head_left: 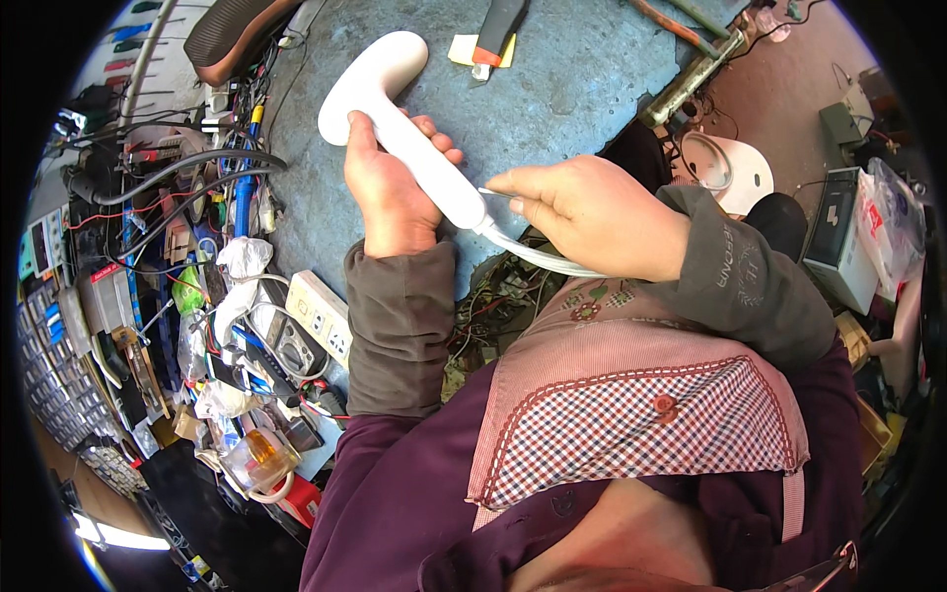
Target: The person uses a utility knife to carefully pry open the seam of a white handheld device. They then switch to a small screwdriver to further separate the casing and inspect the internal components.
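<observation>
My left hand is closed around the long handle of a white handheld device with a rounded, bent head, shaped like a massager. The head points up and away to the left, over the blue worktop. Out of the handle's lower end runs a white cord, passing beneath my right hand. Thumb and forefinger of that hand pinch a thin metal tool, mostly hidden by the fingers. Its tip is close beside the handle's lower end; whether it touches, I cannot tell.
A utility knife lies on yellow paper on the worktop. Along the left are tangled cables, a beige power strip and a small clear jar. Red-handled tool arms reach over the far right corner, near a metal bar.
</observation>
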The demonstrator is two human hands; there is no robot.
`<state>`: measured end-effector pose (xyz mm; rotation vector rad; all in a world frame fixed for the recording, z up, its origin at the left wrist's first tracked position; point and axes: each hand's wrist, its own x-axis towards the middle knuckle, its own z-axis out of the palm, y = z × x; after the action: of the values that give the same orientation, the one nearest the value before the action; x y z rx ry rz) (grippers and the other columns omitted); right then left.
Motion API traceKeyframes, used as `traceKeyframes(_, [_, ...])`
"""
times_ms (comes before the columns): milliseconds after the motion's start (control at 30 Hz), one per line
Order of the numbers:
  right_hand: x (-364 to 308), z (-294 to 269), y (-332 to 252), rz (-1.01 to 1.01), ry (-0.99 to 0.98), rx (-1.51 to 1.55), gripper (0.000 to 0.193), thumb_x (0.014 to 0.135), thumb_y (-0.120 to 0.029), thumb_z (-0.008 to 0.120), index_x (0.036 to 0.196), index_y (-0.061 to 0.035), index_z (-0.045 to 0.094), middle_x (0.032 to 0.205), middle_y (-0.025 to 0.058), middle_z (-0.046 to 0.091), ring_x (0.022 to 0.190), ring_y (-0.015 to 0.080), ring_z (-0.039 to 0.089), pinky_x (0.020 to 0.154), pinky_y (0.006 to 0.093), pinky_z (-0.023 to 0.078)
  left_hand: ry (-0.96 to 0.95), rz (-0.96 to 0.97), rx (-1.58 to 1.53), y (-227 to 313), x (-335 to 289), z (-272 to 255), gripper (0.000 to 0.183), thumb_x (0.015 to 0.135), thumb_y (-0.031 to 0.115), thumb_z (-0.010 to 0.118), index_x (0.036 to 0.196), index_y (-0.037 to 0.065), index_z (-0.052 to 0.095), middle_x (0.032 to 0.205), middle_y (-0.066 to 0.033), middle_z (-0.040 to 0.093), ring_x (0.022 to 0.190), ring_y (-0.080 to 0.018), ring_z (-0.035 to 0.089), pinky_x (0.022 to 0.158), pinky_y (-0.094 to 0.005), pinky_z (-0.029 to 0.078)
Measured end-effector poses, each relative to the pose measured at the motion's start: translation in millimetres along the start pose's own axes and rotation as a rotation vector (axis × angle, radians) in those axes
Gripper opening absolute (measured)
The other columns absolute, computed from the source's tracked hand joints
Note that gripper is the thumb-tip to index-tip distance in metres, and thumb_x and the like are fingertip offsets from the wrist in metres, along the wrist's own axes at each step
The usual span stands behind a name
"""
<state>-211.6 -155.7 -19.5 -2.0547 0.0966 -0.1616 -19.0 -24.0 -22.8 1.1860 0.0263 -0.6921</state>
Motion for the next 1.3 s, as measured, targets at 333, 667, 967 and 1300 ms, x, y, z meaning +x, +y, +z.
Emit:
traceKeyframes(333, [-6, -15, -4, -0.102, 0.113, -0.346, 0.012, 0.095, -0.016, 0.064, 0.101, -0.0111, 0.073, 0.081, 0.0154, 0.072, 0.079, 0.0393, 0.072, 0.067, 0.0511, 0.056, 0.023, 0.037, -0.044, -5, 1, 9, 0.060, 0.114, 0.051, 0.027, 0.124, 0.001, 0.058, 0.102, -0.0151, 0.065, 0.093, -0.0372, 0.065, 0.089, -0.0588, 0.057])
traceKeyframes(667, [-3, -22, -12, -0.144, 0.091, -0.456, 0.014, 0.091, -0.012, 0.064, 0.098, -0.0109, 0.076, 0.081, 0.0139, 0.073, 0.079, 0.0363, 0.074, 0.067, 0.0483, 0.058, 0.059, 0.041, -0.066, -9, 3, 10, 0.064, 0.114, 0.059, 0.029, 0.121, 0.003, 0.059, 0.099, -0.0118, 0.062, 0.088, -0.0325, 0.064, 0.084, -0.0559, 0.058])
traceKeyframes(967, [0, -25, -26, -0.165, 0.019, -0.627, 0.010, 0.088, -0.011, 0.066, 0.095, -0.0087, 0.073, 0.083, 0.0121, 0.072, 0.078, 0.0346, 0.074, 0.069, 0.0467, 0.060, 0.083, 0.055, -0.084, -10, 3, 12, 0.065, 0.113, 0.061, 0.034, 0.120, 0.001, 0.058, 0.097, -0.0127, 0.063, 0.082, -0.0323, 0.068, 0.076, -0.0559, 0.061])
traceKeyframes(1300, [1, -30, -34, -0.141, -0.011, -0.661, 0.010, 0.088, -0.012, 0.066, 0.095, -0.0074, 0.072, 0.083, 0.0133, 0.072, 0.078, 0.0348, 0.075, 0.069, 0.0466, 0.060, 0.094, 0.039, -0.070, -7, -3, 19, 0.065, 0.115, 0.057, 0.028, 0.121, 0.001, 0.060, 0.099, -0.0143, 0.066, 0.089, -0.0337, 0.066, 0.085, -0.0540, 0.060])
